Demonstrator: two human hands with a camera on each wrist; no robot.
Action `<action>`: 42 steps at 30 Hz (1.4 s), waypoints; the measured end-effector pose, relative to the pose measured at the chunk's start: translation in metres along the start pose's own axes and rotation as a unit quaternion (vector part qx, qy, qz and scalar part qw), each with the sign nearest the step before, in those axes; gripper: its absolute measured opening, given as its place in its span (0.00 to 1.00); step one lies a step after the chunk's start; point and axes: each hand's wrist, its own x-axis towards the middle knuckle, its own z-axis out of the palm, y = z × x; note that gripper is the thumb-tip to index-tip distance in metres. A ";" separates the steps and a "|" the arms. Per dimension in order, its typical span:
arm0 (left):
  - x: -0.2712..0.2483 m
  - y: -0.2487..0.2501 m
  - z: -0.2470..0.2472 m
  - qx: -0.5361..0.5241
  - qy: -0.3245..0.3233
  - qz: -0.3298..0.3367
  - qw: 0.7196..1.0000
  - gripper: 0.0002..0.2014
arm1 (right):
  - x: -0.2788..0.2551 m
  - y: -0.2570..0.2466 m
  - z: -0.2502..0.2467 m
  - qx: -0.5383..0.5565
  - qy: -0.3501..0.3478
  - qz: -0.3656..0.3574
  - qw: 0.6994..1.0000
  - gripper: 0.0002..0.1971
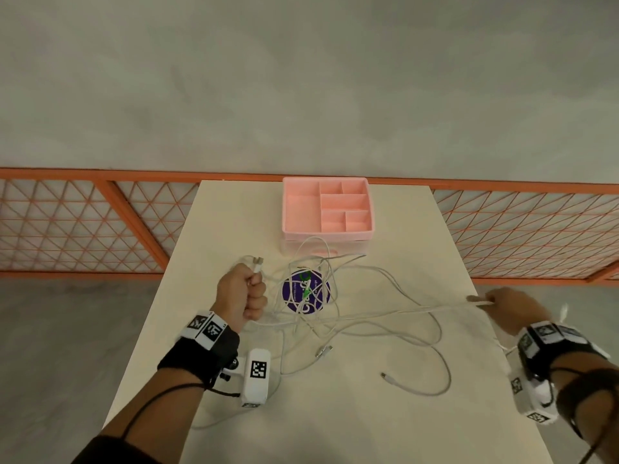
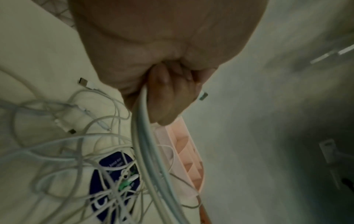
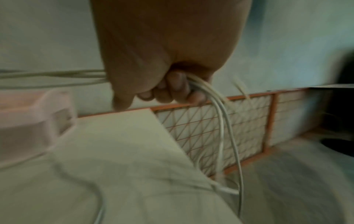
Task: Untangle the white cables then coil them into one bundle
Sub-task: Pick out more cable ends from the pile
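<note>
Several thin white cables [image 1: 335, 316] lie tangled in the middle of the cream table [image 1: 335, 423], over a round purple sticker [image 1: 305, 291]. My left hand [image 1: 241, 296] is a fist round a few strands, a metal plug [image 1: 258, 261] sticking out above it. In the left wrist view those strands [image 2: 145, 136] hang from the left hand [image 2: 168, 97]. My right hand [image 1: 509, 308], at the table's right edge, grips cables pulled taut from the tangle. In the right wrist view, cables [image 3: 222, 118] run through the right hand [image 3: 172, 89] and hang down. Two loose plugs [image 1: 323, 350] lie near the front.
A pink compartment tray [image 1: 326, 205] sits on a clear box at the far end of the table. An orange mesh fence [image 1: 83, 226] runs behind the table on both sides. The grey floor lies beyond the table's edges.
</note>
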 end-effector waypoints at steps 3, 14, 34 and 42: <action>-0.001 -0.008 0.007 0.065 -0.031 -0.035 0.997 0.12 | 0.002 0.025 -0.015 0.024 0.108 0.076 0.991 0.23; -0.011 -0.043 0.027 0.197 -0.074 -0.067 0.975 0.13 | -0.037 -0.005 0.042 -0.157 -0.266 0.083 0.948 0.22; -0.015 -0.046 0.016 0.139 -0.040 -0.044 0.989 0.13 | -0.069 -0.222 0.122 -0.065 -0.110 -0.262 0.956 0.16; -0.008 -0.040 0.033 0.140 -0.004 0.133 0.981 0.19 | -0.056 -0.228 0.043 0.189 -0.041 -0.251 0.949 0.04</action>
